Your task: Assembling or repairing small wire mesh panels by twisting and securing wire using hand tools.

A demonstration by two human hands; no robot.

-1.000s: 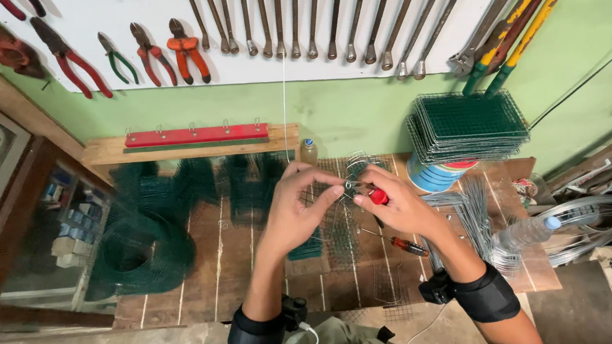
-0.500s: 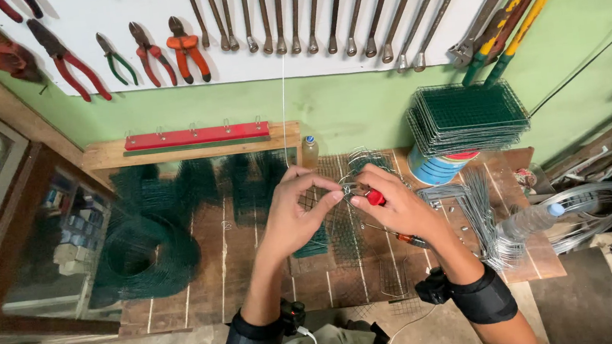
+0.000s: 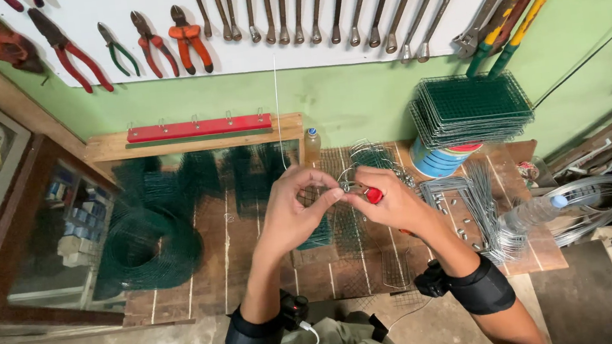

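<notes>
We pinched a thin wire piece (image 3: 344,187) between the fingertips of our left hand (image 3: 296,210). Our right hand (image 3: 392,202) gripped a red-handled tool (image 3: 375,195) touching it, above the wire mesh (image 3: 351,228) on the wooden bench (image 3: 181,286).

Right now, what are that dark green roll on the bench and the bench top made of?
The green mesh roll looks like wire with a matte green coating: thin crossing strands, see-through grid. The bench top looks like bare, worn wood: brown planks with grain and gaps.
</notes>
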